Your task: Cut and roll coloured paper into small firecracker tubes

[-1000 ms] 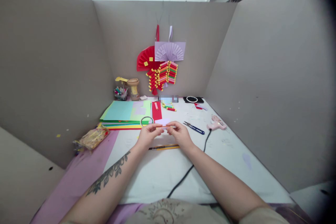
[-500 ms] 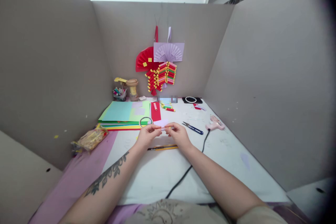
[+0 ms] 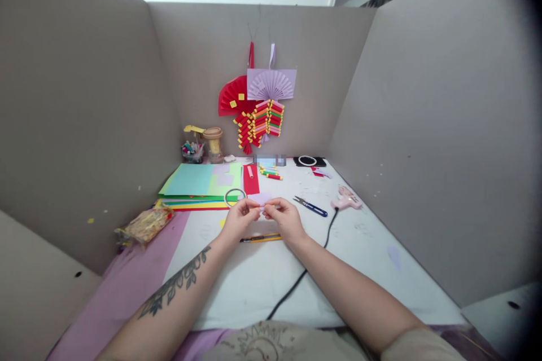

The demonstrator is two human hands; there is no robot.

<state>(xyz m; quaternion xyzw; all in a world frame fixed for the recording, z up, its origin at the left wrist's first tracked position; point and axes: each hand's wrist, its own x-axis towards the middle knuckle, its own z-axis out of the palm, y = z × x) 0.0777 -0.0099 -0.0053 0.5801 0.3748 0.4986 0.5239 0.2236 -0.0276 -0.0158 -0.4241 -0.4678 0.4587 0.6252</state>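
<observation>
Both hands meet above the white table (image 3: 262,282), pinching a small lilac paper piece (image 3: 262,198) between them. My left hand (image 3: 239,218) grips its left end with curled fingers. My right hand (image 3: 284,217) holds the right end, thumb and fingers pressed together. Just below the hands lie a yellow pencil and a dark one (image 3: 260,238). A ring of tape (image 3: 234,196) rests beside my left hand, on the edge of a stack of coloured paper sheets (image 3: 199,183).
Blue-handled snips (image 3: 312,207) and a pink glue gun (image 3: 347,198) with its black cable (image 3: 296,285) lie to the right. A red strip (image 3: 252,179), small paper rolls (image 3: 271,172), jars of pens (image 3: 195,149) and hanging paper fans (image 3: 258,96) stand behind. A crinkled bag (image 3: 146,225) sits left.
The two hands have drawn a little closer together on the lilac paper. The view has shifted slightly; nothing else on the table has moved.
</observation>
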